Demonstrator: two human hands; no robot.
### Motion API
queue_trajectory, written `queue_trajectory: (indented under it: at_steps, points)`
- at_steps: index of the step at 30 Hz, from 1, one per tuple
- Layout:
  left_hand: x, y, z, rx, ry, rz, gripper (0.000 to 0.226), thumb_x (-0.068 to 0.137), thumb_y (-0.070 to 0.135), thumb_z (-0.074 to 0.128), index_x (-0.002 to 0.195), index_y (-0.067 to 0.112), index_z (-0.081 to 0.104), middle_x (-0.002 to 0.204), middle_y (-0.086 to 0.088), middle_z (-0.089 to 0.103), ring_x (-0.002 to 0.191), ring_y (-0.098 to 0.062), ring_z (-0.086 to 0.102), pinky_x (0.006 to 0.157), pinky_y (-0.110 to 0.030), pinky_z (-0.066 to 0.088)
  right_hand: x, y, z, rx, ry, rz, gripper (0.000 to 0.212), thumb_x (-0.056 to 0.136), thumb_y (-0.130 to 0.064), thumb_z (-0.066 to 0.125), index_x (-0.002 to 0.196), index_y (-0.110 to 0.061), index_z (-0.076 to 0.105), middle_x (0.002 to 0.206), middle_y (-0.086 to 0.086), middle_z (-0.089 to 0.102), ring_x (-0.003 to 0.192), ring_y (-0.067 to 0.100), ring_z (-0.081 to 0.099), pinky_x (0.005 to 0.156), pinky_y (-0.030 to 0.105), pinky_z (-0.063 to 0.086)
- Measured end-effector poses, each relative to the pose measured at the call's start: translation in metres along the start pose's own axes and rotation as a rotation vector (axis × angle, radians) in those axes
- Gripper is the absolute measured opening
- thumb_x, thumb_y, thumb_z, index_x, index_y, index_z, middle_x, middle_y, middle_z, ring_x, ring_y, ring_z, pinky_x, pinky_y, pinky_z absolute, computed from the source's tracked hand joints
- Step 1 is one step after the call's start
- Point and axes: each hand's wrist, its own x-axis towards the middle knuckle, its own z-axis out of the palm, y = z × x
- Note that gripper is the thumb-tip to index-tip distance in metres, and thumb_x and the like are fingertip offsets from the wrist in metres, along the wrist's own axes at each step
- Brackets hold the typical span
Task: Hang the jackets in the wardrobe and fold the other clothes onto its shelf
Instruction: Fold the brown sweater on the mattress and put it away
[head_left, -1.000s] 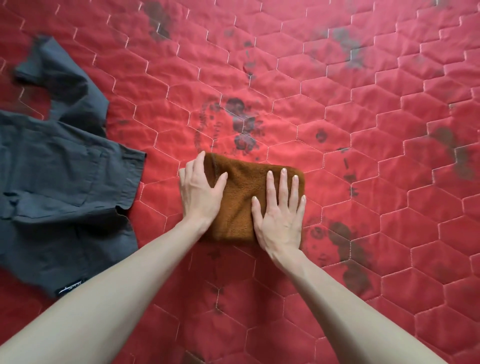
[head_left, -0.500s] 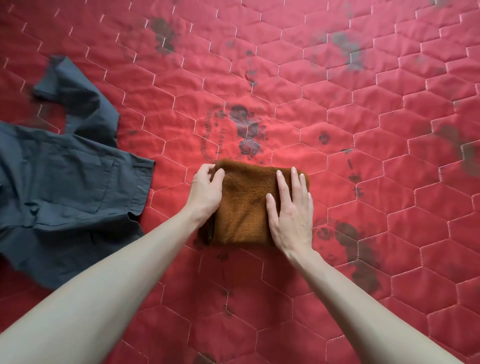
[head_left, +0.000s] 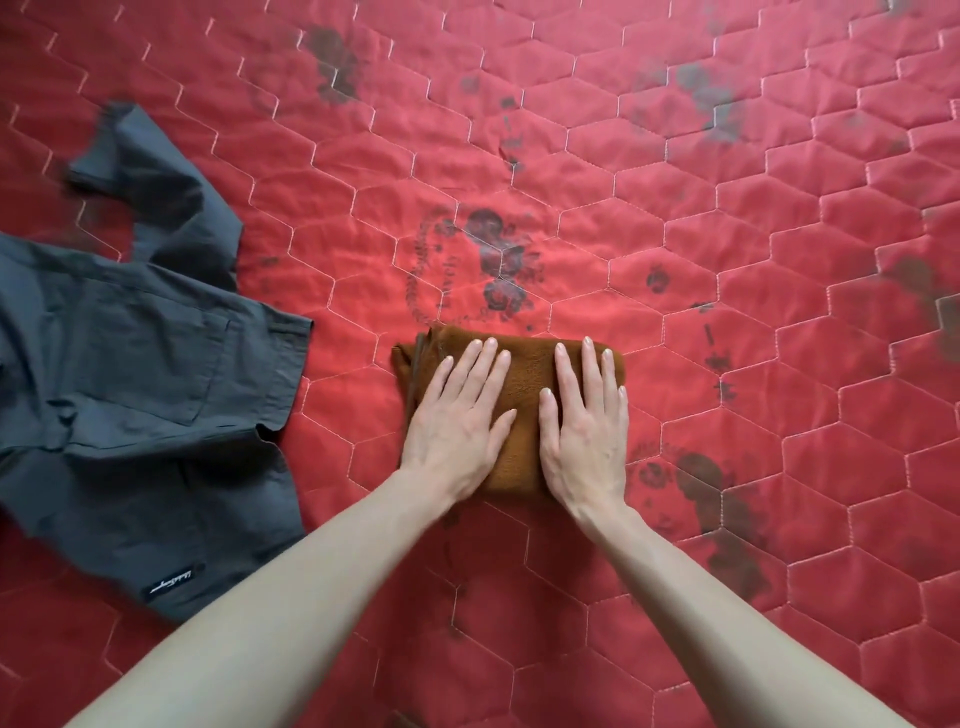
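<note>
On red quilted bedspread (head_left: 675, 260), centre of view: folded brown fleece cloth (head_left: 524, 374), compact rectangle, lying flat. Long axis hard to call, arms hide the near edge; visible part looks roughly as wide as deep. Layered open edges face left, showing stacked folds at the far-left corner; right side reads as a rounded fold.

Left hand (head_left: 457, 421) flat on the left half of the cloth, fingers straight and slightly spread, pointing away and a little right, palm down, pressing. Right hand (head_left: 584, 421) flat on the right half, fingers straight, pointing away, fingertips near the far edge, little finger at the right edge. Neither hand gripping anything; thumbs angled toward each other, a strip of cloth bare between them.

Left of cloth, apart from it: dark grey short-sleeved shirt (head_left: 130, 395), spread unfolded, partly out of view at the left edge. One sleeve points to the far side, chest pocket visible, small black label with white script near the hem at the near corner.

Bedspread: hexagon stitching, faded dark floral print just beyond the cloth and in patches to the right.
</note>
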Motion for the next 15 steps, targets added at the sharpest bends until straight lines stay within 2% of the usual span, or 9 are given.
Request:
queue_trajectory:
  at_steps: [4,8,10,12,15]
  points:
    - [0.005,-0.015,0.014,0.016,-0.049,-0.016,0.072,0.108,0.050,0.026,0.166,0.010,0.016,0.175,-0.006,0.009,0.162,-0.018,0.003,0.131,-0.043,0.012,0.000,0.000,0.004,-0.041,0.027,0.081,0.062,0.107,-0.049,0.034,0.165,-0.028,0.024,0.174,0.001,0.011,0.161,0.025,0.007,0.122,0.054,0.031]
    - [0.006,-0.009,0.013,-0.003,-0.060,-0.093,0.074,0.107,0.054,0.022,0.167,0.011,0.012,0.175,-0.006,0.003,0.162,-0.018,-0.002,0.131,-0.043,0.007,0.006,0.002,0.002,0.067,-0.030,0.136,0.072,0.104,-0.057,0.042,0.166,-0.031,0.016,0.175,0.002,0.005,0.160,0.030,0.007,0.127,0.048,0.022]
    - [0.003,-0.007,0.007,-0.046,-0.015,-0.220,0.075,0.106,0.056,0.026,0.167,0.014,0.011,0.175,-0.007,0.001,0.162,-0.022,-0.002,0.131,-0.045,0.006,0.010,0.008,-0.006,0.218,-0.079,0.220,0.084,0.100,-0.063,0.049,0.166,-0.033,0.007,0.175,0.002,0.003,0.159,0.029,0.012,0.128,0.045,0.020]
    - [0.003,-0.003,-0.002,-0.202,0.028,-0.420,0.079,0.106,0.056,0.037,0.167,0.016,0.008,0.175,-0.011,-0.001,0.162,-0.027,0.000,0.131,-0.044,0.007,0.014,0.015,-0.015,0.374,-0.142,0.333,0.097,0.095,-0.066,0.057,0.166,-0.032,0.000,0.174,0.003,0.009,0.158,0.023,0.016,0.128,0.044,0.021]
    - [0.005,-0.005,-0.014,-0.459,0.066,-0.716,0.092,0.100,0.057,0.055,0.166,0.011,0.012,0.172,-0.014,0.016,0.157,-0.032,0.015,0.128,-0.045,0.018,0.015,0.021,-0.020,0.430,-0.182,0.361,0.104,0.092,-0.067,0.062,0.166,-0.030,-0.001,0.171,0.004,0.018,0.157,0.021,0.020,0.127,0.042,0.023]
